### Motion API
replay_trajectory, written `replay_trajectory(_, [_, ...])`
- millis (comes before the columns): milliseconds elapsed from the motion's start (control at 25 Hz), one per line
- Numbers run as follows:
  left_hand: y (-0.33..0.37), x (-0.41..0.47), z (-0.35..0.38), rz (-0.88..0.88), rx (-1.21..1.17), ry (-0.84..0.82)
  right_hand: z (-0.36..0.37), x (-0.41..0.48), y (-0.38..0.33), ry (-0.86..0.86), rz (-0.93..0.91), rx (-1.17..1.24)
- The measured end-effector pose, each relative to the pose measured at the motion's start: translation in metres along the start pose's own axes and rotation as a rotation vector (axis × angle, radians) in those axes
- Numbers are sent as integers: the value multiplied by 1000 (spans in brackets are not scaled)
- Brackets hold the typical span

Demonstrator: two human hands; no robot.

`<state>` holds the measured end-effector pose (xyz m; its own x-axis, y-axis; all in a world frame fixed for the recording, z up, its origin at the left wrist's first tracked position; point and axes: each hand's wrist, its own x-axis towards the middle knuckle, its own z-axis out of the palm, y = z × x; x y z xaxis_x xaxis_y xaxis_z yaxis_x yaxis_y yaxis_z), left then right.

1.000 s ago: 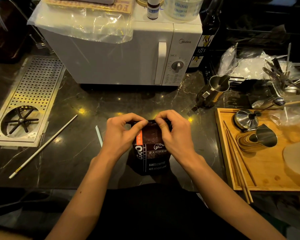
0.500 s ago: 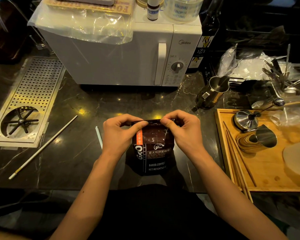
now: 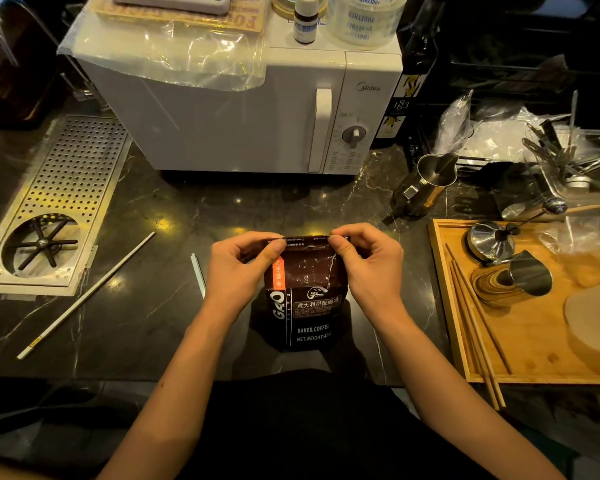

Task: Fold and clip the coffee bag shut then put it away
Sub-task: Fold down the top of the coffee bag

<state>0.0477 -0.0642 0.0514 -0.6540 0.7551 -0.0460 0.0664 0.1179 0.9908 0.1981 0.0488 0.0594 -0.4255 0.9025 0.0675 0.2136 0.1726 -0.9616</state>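
A dark brown coffee bag with white lettering and an orange strip stands upright on the black marble counter near its front edge. My left hand pinches the bag's top left corner. My right hand pinches the top right corner. The top edge is folded flat between the two hands. A thin pale clip bar lies on the counter just left of my left hand, and a long white rod lies further left.
A white microwave stands behind the bag. A perforated metal drip tray lies at the left. A steel pitcher and a wooden tray with steel cups and wooden sticks sit at the right.
Both hands have slid apart along the bag's top, from the middle out to its corners, flattening the fold. The bag has stayed in place.
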Motion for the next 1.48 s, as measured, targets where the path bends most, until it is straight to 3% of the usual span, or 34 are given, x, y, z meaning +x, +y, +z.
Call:
replay_trajectory(440, [-10,-1,1,-52,-20,3,-3,-6,8,-80,99,117])
replay_trajectory(840, [-16,-8,6,-108,-103,-88,-3,-8,8,-33,134,126])
replay_trajectory(1120, [-17,-20,6,-123,-208,-18,-1,-17,5,-53,105,118])
replay_trajectory(1480, [-13,-32,3,-45,-173,32,0,-21,-1,-59,69,113])
